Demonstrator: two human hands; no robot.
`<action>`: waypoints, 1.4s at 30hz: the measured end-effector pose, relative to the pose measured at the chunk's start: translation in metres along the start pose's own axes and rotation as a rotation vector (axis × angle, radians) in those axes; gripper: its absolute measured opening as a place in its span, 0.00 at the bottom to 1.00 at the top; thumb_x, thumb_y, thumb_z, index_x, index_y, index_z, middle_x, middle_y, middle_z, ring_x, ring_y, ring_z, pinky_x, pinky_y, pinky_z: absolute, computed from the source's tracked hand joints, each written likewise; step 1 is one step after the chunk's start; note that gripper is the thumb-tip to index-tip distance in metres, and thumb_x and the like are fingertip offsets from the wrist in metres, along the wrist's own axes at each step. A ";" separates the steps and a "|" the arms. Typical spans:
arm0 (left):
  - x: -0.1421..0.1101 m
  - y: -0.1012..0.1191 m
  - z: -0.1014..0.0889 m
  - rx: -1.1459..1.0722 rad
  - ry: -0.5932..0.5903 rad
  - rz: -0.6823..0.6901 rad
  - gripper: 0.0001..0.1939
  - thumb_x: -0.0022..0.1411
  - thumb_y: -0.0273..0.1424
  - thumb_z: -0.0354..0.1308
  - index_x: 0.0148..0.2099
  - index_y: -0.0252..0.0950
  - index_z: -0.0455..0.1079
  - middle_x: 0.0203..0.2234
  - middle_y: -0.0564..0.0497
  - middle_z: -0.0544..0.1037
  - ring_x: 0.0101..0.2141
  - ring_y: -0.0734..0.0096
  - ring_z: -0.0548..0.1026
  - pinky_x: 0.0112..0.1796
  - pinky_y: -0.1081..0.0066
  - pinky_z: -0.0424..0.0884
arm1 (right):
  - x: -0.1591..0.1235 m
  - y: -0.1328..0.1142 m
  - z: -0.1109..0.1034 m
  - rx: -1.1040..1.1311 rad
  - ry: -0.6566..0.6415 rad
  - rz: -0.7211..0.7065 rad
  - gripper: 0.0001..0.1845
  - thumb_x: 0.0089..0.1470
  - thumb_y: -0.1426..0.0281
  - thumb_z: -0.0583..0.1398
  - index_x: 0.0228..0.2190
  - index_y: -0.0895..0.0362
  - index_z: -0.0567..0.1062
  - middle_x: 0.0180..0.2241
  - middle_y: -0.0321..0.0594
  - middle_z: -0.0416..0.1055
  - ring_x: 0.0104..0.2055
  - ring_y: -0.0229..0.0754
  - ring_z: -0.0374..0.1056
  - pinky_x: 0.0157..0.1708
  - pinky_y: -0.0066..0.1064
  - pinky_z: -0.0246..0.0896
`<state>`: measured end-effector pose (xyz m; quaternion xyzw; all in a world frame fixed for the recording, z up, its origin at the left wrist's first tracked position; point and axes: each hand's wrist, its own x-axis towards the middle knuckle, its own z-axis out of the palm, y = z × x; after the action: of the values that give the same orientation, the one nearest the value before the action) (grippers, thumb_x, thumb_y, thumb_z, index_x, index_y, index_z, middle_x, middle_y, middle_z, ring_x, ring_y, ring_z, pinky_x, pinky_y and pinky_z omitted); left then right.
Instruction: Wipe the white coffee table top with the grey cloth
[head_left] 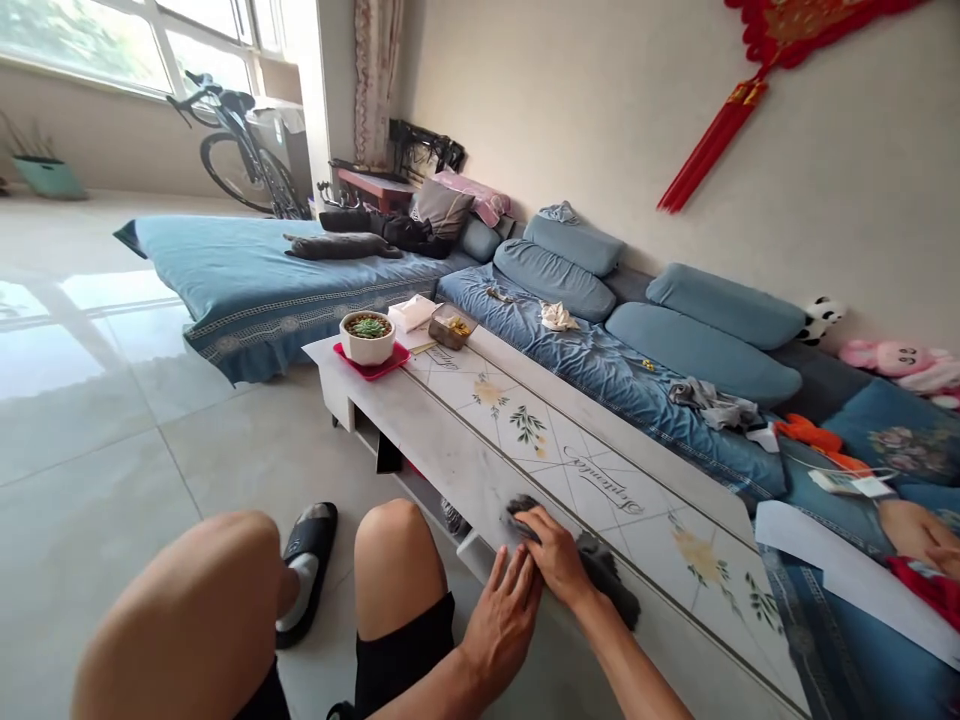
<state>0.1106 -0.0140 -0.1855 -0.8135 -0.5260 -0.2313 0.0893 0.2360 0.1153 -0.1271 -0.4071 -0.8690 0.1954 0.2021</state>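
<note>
sofa, l-shaped and covered in blue fabric, runs beyond the long, low, white marbled coffee table before you. a white, floral-patterned table runner lies lengthwise along it, and a white angular plant pot stands at its far end. your left hand lies extended, palm down, at the near edge, fingertips beside your right hand, whose fingers bend onto the tabletop; whether either grasps anything cannot be told. dark grey, smudgy patches lie on the table beside your right wrist and fingertips.
</note>
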 end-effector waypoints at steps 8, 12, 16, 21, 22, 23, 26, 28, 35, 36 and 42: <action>0.002 -0.002 -0.001 0.049 0.066 0.002 0.26 0.79 0.32 0.47 0.74 0.33 0.65 0.71 0.42 0.68 0.70 0.54 0.66 0.70 0.53 0.63 | 0.118 -0.050 0.045 0.005 -0.156 -0.015 0.15 0.63 0.70 0.58 0.48 0.46 0.79 0.51 0.40 0.79 0.55 0.48 0.77 0.59 0.38 0.71; 0.003 -0.002 -0.005 -0.014 0.025 -0.026 0.28 0.79 0.30 0.46 0.76 0.31 0.61 0.72 0.42 0.67 0.72 0.55 0.63 0.72 0.54 0.60 | 0.041 -0.021 0.003 0.019 -0.172 0.073 0.13 0.63 0.64 0.57 0.45 0.38 0.78 0.47 0.37 0.81 0.52 0.52 0.79 0.55 0.43 0.76; -0.004 -0.004 -0.004 -0.173 0.013 -0.033 0.24 0.79 0.31 0.48 0.72 0.33 0.68 0.69 0.44 0.71 0.72 0.57 0.64 0.73 0.54 0.58 | -0.052 0.022 -0.043 -0.024 -0.107 0.252 0.10 0.61 0.57 0.59 0.42 0.41 0.79 0.44 0.40 0.83 0.48 0.53 0.81 0.50 0.42 0.78; -0.011 -0.065 -0.045 -0.259 -0.056 -0.331 0.23 0.77 0.26 0.45 0.65 0.43 0.74 0.68 0.51 0.74 0.70 0.61 0.67 0.76 0.45 0.49 | -0.074 0.023 -0.050 -0.022 -0.131 0.250 0.10 0.62 0.57 0.60 0.42 0.41 0.80 0.42 0.40 0.82 0.46 0.52 0.81 0.47 0.42 0.79; -0.005 -0.088 -0.061 -0.237 -0.081 -0.465 0.24 0.77 0.25 0.44 0.65 0.44 0.74 0.68 0.51 0.73 0.70 0.60 0.67 0.76 0.43 0.47 | -0.063 0.013 -0.043 -0.025 -0.165 0.203 0.11 0.62 0.60 0.59 0.42 0.40 0.80 0.42 0.40 0.82 0.47 0.53 0.81 0.46 0.43 0.79; 0.006 -0.113 -0.077 -0.198 -0.115 -0.611 0.26 0.75 0.22 0.43 0.65 0.42 0.74 0.69 0.48 0.72 0.70 0.57 0.66 0.75 0.40 0.47 | -0.048 0.001 -0.033 -0.040 -0.203 0.148 0.13 0.61 0.62 0.58 0.43 0.39 0.81 0.43 0.41 0.81 0.47 0.53 0.80 0.46 0.45 0.79; 0.060 -0.180 -0.116 -0.113 -0.275 -0.714 0.23 0.74 0.23 0.46 0.63 0.38 0.75 0.69 0.39 0.70 0.68 0.49 0.68 0.72 0.35 0.49 | 0.013 -0.041 0.005 -0.114 -0.280 0.001 0.18 0.60 0.68 0.57 0.46 0.40 0.81 0.44 0.41 0.79 0.48 0.52 0.78 0.47 0.45 0.77; 0.099 -0.207 -0.129 -0.093 -0.394 -0.629 0.23 0.72 0.20 0.47 0.60 0.35 0.76 0.66 0.36 0.73 0.65 0.50 0.71 0.69 0.41 0.59 | 0.055 -0.068 0.032 -0.165 -0.311 -0.069 0.19 0.60 0.71 0.58 0.49 0.45 0.80 0.46 0.41 0.78 0.48 0.49 0.76 0.48 0.40 0.73; 0.156 -0.232 -0.122 -0.126 -0.758 -0.388 0.12 0.66 0.19 0.61 0.50 0.31 0.80 0.48 0.40 0.84 0.49 0.59 0.82 0.51 0.61 0.79 | 0.051 -0.073 0.040 -0.359 -0.414 -0.206 0.16 0.60 0.78 0.61 0.47 0.50 0.79 0.46 0.40 0.75 0.47 0.44 0.71 0.40 0.30 0.63; 0.158 -0.236 -0.122 -0.133 -0.786 -0.360 0.12 0.65 0.18 0.63 0.50 0.31 0.80 0.48 0.40 0.84 0.50 0.58 0.82 0.51 0.61 0.79 | 0.029 -0.061 0.030 -0.367 -0.418 -0.207 0.17 0.59 0.79 0.61 0.46 0.50 0.79 0.45 0.39 0.75 0.47 0.44 0.71 0.40 0.30 0.63; 0.164 -0.253 -0.122 -0.170 -0.825 -0.245 0.18 0.59 0.15 0.63 0.50 0.31 0.82 0.48 0.36 0.85 0.53 0.54 0.82 0.53 0.65 0.79 | -0.034 -0.031 -0.001 -0.533 -0.387 -0.315 0.22 0.50 0.88 0.60 0.40 0.51 0.76 0.39 0.38 0.75 0.40 0.45 0.70 0.34 0.34 0.61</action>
<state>-0.0949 0.1815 -0.0263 -0.7738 -0.5895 0.0617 -0.2236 0.2367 0.0703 -0.1172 -0.2622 -0.9636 0.0021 -0.0518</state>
